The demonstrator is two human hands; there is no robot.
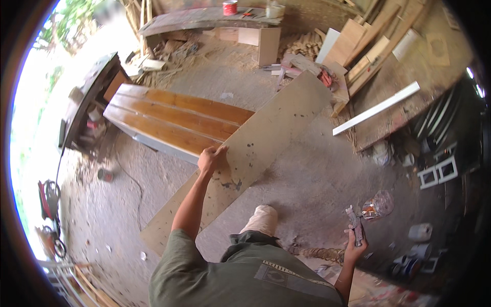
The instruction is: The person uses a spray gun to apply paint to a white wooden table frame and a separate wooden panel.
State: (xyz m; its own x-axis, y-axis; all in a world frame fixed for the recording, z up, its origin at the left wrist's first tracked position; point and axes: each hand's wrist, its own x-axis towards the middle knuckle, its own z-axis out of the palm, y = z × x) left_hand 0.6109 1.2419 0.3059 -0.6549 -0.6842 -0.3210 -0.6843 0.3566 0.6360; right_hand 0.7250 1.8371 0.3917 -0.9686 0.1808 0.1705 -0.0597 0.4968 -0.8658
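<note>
My left hand [209, 159] grips the near-left edge of a long, pale brown board [276, 128] with dark paint specks, fingers closed over the edge. The board slants from lower left to upper right and overlaps a varnished wooden panel [179, 115] with lengthwise strips, which rests on a low support whose legs are mostly hidden. Out to the right, my right hand [354, 249] is closed round the handle of a spray gun [356, 227]. A clear cup [378, 204] with some amber liquid inside sits by the gun's front, apart from the board.
A workbench [204, 21] stands at the back with a red can [230, 7] on it. At right are a wooden table [383, 117] with a white strip [376, 108] and leaning planks [378, 41]. A dark cabinet [94, 97] and a tin can [105, 175] are at left.
</note>
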